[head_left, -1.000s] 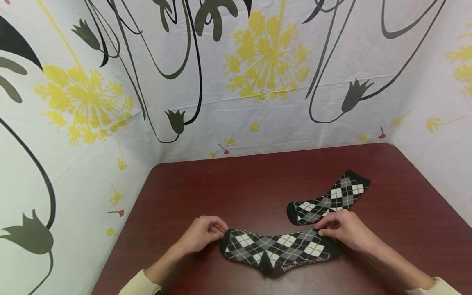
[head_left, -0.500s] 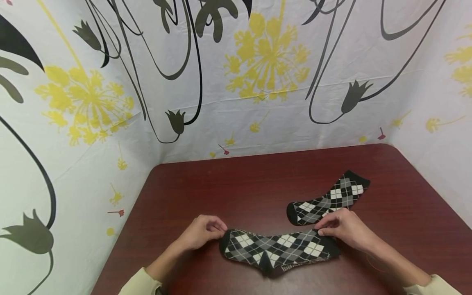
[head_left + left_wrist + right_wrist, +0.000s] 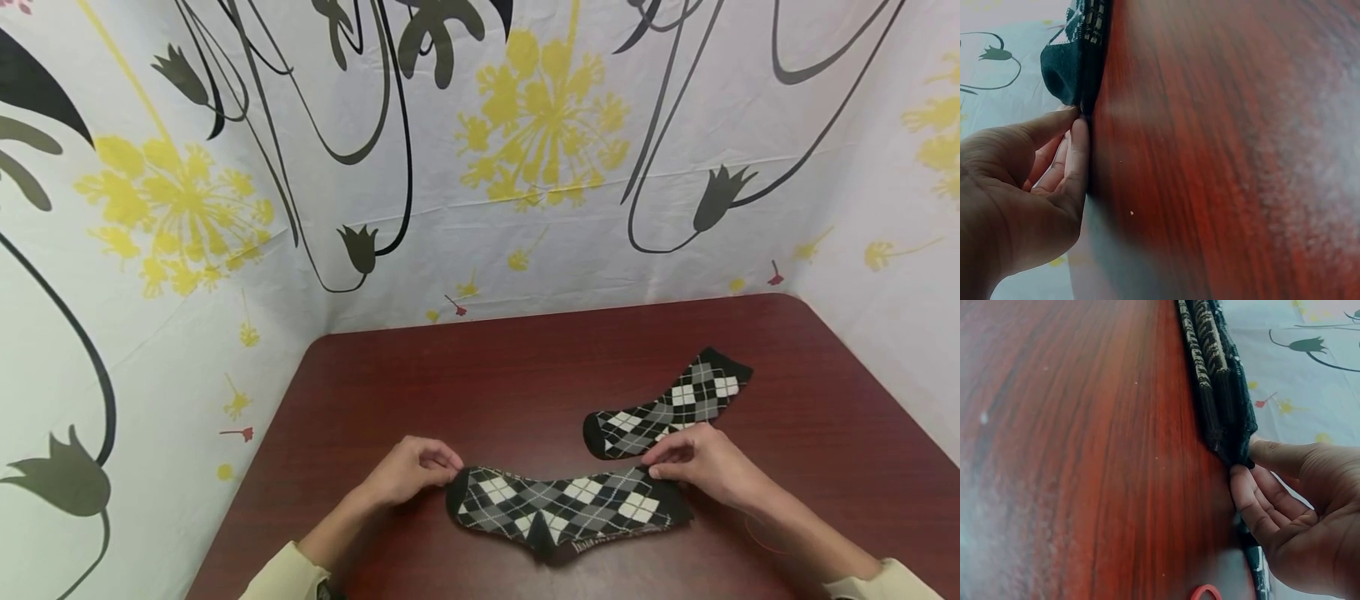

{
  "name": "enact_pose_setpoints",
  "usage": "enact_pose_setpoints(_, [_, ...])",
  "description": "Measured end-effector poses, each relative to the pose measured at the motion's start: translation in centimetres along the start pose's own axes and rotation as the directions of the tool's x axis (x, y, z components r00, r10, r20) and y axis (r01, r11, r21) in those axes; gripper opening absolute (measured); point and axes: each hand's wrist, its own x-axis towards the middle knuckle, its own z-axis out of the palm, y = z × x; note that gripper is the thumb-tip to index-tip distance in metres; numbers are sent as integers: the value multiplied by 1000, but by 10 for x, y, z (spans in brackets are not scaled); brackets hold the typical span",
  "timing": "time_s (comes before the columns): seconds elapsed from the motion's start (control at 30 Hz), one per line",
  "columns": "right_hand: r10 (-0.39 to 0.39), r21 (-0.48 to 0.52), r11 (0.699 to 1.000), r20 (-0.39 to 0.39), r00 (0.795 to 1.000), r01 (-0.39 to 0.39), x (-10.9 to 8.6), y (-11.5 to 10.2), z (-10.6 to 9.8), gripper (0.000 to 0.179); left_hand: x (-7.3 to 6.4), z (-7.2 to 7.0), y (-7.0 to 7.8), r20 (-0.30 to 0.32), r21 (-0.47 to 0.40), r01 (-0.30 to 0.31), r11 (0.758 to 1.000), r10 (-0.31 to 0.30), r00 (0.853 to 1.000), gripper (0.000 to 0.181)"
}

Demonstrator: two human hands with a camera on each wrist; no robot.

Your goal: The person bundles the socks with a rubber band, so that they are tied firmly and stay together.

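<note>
Hardly anything moves: the sock [image 3: 581, 504] stretches sideways between the hands, left hand [image 3: 405, 472] pinching its toe [image 3: 457, 493], right hand [image 3: 708, 468] pinching its cuff [image 3: 673, 502].

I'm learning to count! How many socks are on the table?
2 that show: the near sock, between the left hand and right hand, and the far sock beyond it. The near one looks layered, so another could be hidden.

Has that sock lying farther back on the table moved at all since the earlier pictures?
No. In the head view, the farther sock keeps the same place and slant against the table's far edge, with no visible shift any way.
</note>
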Motion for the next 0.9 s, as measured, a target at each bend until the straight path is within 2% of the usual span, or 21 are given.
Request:
enact_pose_setpoints(0.17, [1, 39, 999, 4, 1000, -1, -2, 3, -4, 14, 3, -3, 1, 18, -37, 12, 999, -11, 1000, 8])
enact_pose_setpoints(0.3, [7, 53, 999, 2, 1000, -7, -4, 4, -9, 14, 9, -7, 2, 9, -27, 7, 1000, -6, 1000, 9])
enact_pose_setpoints(0.53, [29, 66, 997, -8, 1000, -29, -2, 2, -22, 17, 29, -15, 12, -17, 21, -29, 999, 29, 999, 14])
enact_pose_setpoints(0.67, [33, 51, 998, -62, 998, -30, -1, 1, -31, 22, 42, -14, 21, -31, 34, -41, 999, 42, 999, 20])
enact_pose_setpoints(0.8, [22, 33, 999, -119, 993, -18, 1, 1, -39, 31, 55, -10, 30, -53, -22, -31, 999, 30, 998, 26])
enact_pose_setpoints(0.9, [26, 38, 999, -144, 989, -21, 3, 3, -47, 40, 66, -5, 35, -73, -108, -15, 994, 7, 997, 31])
